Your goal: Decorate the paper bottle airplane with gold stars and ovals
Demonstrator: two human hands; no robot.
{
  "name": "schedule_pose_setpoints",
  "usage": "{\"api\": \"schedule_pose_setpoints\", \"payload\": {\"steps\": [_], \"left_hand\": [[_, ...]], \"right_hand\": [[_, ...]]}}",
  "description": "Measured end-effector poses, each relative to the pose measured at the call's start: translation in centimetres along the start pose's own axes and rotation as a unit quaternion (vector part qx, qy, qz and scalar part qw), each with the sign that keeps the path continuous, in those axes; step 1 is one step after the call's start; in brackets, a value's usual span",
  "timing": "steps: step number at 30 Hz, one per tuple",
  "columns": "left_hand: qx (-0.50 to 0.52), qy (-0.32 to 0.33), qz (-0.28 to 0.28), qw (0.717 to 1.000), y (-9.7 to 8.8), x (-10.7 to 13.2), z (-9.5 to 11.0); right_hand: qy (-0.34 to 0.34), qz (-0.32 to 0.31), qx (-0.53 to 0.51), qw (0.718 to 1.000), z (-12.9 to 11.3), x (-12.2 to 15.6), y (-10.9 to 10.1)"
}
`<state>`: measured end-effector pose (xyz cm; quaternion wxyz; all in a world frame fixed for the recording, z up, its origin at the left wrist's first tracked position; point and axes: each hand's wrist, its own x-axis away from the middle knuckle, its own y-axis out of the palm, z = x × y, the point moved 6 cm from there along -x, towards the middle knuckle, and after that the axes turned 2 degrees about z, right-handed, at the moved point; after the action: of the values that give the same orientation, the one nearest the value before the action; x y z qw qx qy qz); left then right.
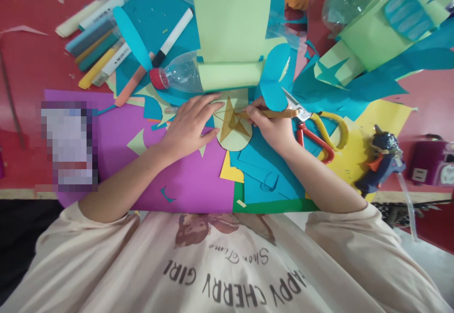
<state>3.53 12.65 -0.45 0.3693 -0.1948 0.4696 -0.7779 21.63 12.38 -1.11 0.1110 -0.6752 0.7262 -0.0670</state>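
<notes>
My left hand [189,126] lies flat with fingers stretched out, pressing on a light green paper piece [236,138] that carries a brownish star shape [230,120]. My right hand [271,128] is closed around a tan pencil-like stick [276,113] whose tip meets the star's right side. The green piece rests on blue paper scraps [264,173] over a purple sheet [184,176].
Scissors with yellow and red handles [319,131] lie right of my hand. A dark glue gun [383,159] sits further right. Several markers [99,48], a clear bottle with red cap [177,74], a rolled green sheet [230,29] and paper cuttings crowd the red table [31,62].
</notes>
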Motion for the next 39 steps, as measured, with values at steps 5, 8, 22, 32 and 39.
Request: {"api": "schedule_pose_setpoints", "payload": {"steps": [5, 8, 22, 32, 39], "left_hand": [[-0.001, 0.001, 0.002, 1.0, 0.02, 0.0, 0.01], [-0.006, 0.003, 0.004, 1.0, -0.02, 0.0, 0.04], [0.011, -0.005, -0.002, 1.0, 0.16, 0.04, -0.14], [0.009, -0.005, -0.003, 1.0, 0.02, -0.01, 0.08], [0.016, -0.012, -0.004, 1.0, -0.09, -0.06, 0.07]], "right_hand": [[0.005, -0.014, 0.019, 1.0, -0.54, 0.01, 0.3], [0.003, -0.025, 0.041, 0.999, -0.73, 0.01, 0.41], [0.004, 0.016, 0.019, 1.0, 0.09, 0.01, -0.28], [0.009, -0.005, 0.035, 0.999, 0.22, 0.04, -0.06], [0.028, -0.013, 0.06, 0.998, -0.26, 0.01, 0.06]]}}
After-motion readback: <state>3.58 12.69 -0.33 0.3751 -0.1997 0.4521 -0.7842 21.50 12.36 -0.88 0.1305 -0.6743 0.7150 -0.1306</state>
